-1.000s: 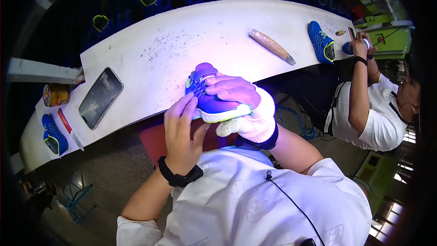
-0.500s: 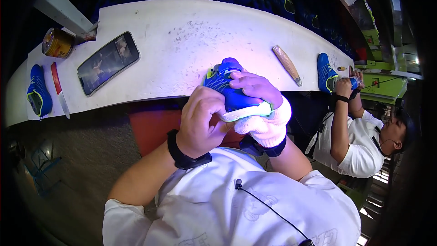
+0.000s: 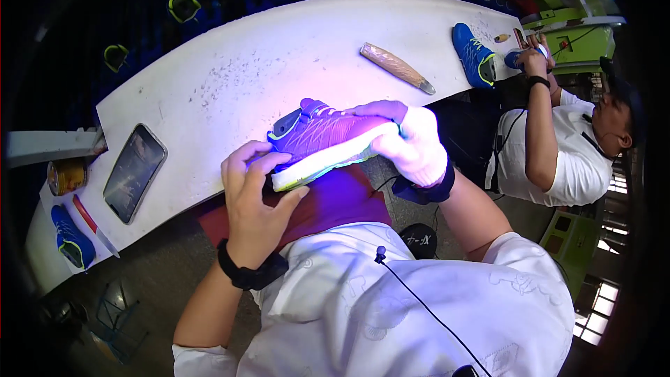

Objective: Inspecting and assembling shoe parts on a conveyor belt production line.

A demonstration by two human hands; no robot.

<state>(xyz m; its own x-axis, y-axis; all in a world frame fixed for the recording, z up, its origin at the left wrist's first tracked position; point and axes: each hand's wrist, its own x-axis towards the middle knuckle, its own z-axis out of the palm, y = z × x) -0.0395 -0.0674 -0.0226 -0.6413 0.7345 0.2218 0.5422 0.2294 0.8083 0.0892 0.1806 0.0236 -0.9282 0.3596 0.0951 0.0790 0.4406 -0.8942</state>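
A blue sneaker [image 3: 331,136] with a white sole and a yellow-green lining is held up at the table's near edge, under a bright violet glow. Its side faces me, heel to the left and toe to the right. My left hand [image 3: 252,202] is bare and holds the heel end, fingers by the collar and thumb, set apart from them, by the sole. Around the toe closes my right hand [image 3: 417,141], in a white knit glove that seems to leave some fingers bare. The toe tip is hidden under that hand.
On the white table [image 3: 230,105] lie a phone [image 3: 135,173], a red-handled knife [image 3: 93,220], a tan-handled tool [image 3: 398,68] and two more blue shoes [image 3: 474,54]. A can [image 3: 68,176] stands far left. A co-worker [image 3: 537,139] works at right. More shoes [image 3: 184,7] line the dark back.
The sneaker has turned so that its side now faces me. My left hand has moved left and spread onto the heel. The view has swung, shifting the table's things.
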